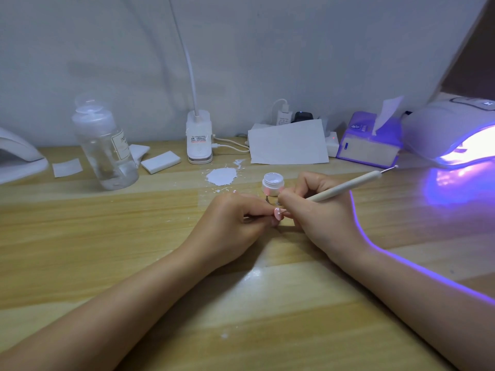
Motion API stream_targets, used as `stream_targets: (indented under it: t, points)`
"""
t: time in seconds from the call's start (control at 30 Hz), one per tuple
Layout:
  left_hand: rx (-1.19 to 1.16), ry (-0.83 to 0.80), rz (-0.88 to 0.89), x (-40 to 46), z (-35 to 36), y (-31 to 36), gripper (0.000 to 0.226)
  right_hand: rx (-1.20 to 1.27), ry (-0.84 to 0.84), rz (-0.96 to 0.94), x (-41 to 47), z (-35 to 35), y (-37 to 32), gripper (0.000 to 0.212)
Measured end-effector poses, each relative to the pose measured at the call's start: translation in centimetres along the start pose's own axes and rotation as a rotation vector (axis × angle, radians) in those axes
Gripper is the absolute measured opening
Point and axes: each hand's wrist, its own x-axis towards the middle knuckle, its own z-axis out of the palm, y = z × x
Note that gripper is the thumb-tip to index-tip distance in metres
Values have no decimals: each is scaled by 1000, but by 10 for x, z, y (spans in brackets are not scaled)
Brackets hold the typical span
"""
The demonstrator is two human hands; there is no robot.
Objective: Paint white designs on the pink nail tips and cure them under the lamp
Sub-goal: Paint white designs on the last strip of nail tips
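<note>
My left hand pinches a small pink nail tip with white marks on it, held just above the wooden table. My right hand grips a cream dotting pen like a pencil, its working end down at the nail tip and hidden by my fingers. A small open jar of white gel stands just behind my hands. The curing lamp sits at the far right, glowing violet.
A clear bottle stands at the back left, with white pads beside it. A clip lamp base, a white paint smear, paper and a purple tissue box line the back. Another white device sits far left.
</note>
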Motion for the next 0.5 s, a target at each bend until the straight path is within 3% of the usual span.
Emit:
stream_targets:
  t: [0.5]
  points:
    - [9, 3, 3, 0, 0, 0, 9, -10, 1, -14, 1, -1, 3, 41]
